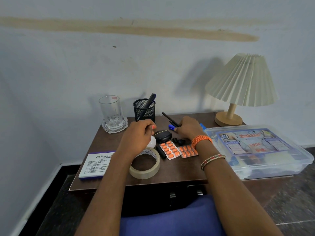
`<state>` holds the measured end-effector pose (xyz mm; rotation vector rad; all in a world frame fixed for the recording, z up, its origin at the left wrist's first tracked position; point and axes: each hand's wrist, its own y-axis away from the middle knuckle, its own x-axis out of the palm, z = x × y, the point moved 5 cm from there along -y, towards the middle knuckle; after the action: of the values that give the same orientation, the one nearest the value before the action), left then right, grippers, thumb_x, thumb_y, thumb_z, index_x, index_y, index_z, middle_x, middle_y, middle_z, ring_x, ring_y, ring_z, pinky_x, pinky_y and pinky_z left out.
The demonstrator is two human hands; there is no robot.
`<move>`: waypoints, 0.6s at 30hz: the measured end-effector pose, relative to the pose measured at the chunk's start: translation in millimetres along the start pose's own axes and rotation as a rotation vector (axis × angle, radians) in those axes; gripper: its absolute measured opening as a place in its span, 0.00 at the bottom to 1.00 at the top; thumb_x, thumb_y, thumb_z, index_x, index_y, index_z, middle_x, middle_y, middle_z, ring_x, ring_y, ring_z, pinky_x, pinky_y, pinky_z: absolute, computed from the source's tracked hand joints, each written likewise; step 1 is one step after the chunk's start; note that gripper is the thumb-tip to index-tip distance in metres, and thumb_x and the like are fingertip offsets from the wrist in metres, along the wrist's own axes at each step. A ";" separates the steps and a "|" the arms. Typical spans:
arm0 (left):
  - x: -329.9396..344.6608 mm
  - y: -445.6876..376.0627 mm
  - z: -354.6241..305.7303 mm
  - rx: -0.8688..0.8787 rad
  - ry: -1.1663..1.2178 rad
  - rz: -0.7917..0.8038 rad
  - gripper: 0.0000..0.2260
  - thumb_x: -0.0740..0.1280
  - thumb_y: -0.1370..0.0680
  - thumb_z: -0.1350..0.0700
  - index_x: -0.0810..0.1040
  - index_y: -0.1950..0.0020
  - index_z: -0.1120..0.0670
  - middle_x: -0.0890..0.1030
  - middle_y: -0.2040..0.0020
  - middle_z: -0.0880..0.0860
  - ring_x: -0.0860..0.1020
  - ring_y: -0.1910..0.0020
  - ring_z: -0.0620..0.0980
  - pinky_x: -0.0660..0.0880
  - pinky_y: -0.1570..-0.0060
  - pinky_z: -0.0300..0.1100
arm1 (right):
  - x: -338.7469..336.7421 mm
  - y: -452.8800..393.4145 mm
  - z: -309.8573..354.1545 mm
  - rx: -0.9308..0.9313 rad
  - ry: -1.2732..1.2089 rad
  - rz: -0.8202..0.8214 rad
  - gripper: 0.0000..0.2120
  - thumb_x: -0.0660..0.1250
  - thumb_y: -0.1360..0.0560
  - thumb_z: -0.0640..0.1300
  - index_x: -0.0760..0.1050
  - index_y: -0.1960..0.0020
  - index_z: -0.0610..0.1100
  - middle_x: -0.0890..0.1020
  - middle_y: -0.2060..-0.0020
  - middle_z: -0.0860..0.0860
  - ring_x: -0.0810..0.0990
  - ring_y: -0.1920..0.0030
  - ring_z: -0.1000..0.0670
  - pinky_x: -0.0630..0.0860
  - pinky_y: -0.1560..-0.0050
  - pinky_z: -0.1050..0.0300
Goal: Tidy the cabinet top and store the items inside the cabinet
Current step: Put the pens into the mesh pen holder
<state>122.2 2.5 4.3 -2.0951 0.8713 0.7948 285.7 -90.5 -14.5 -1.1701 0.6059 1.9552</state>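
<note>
Cabinet top (170,174). Left front corner: box (95,165) printed "FABER-CASTELL STAMP PAD". Right edge: clear case (259,150) marked "Medigold FIRST … BOX". Centre: tape roll (146,165), two orange blister strips (170,149). Right hand (187,128) grips black pens (170,119); left hand (138,135) curled, contents unclear.

two orange pill strips (170,149) (188,151), one tape roll (145,163), one glass (110,109), one lamp (242,86), one mesh pen holder (144,109), one first-aid box (255,150).

bare forearms, orange beaded bracelet (202,140), thin bangles (213,160), blue garment (170,222)
</note>
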 end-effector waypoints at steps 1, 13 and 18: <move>-0.2 0.0 -0.5 0.001 0.000 -0.002 0.08 0.60 0.20 0.56 0.79 0.47 0.51 0.81 0.59 0.47 0.78 0.59 0.43 0.74 0.57 0.40 | -0.3 0.2 1.1 -0.002 -0.004 -0.009 0.16 0.66 0.24 0.48 0.74 0.42 0.37 0.79 0.45 0.41 0.77 0.43 0.41 0.73 0.51 0.52; 0.2 0.3 0.1 -0.009 -0.001 0.001 0.08 0.60 0.20 0.56 0.79 0.48 0.51 0.82 0.59 0.48 0.78 0.59 0.43 0.76 0.55 0.43 | -0.4 6.0 3.5 -0.057 0.022 -0.003 0.14 0.67 0.24 0.44 0.78 0.40 0.43 0.80 0.45 0.43 0.79 0.46 0.44 0.72 0.54 0.55; -0.9 0.8 1.2 -0.024 -0.018 -0.011 0.08 0.60 0.20 0.55 0.79 0.49 0.49 0.82 0.59 0.47 0.78 0.59 0.43 0.76 0.56 0.43 | 0.7 7.4 4.2 -0.059 0.034 -0.012 0.14 0.67 0.25 0.40 0.78 0.39 0.44 0.79 0.42 0.43 0.79 0.45 0.43 0.75 0.49 0.51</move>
<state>120.8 3.3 4.1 -2.1084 0.8439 0.8207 277.3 -91.6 -13.1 -1.2430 0.5607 1.9589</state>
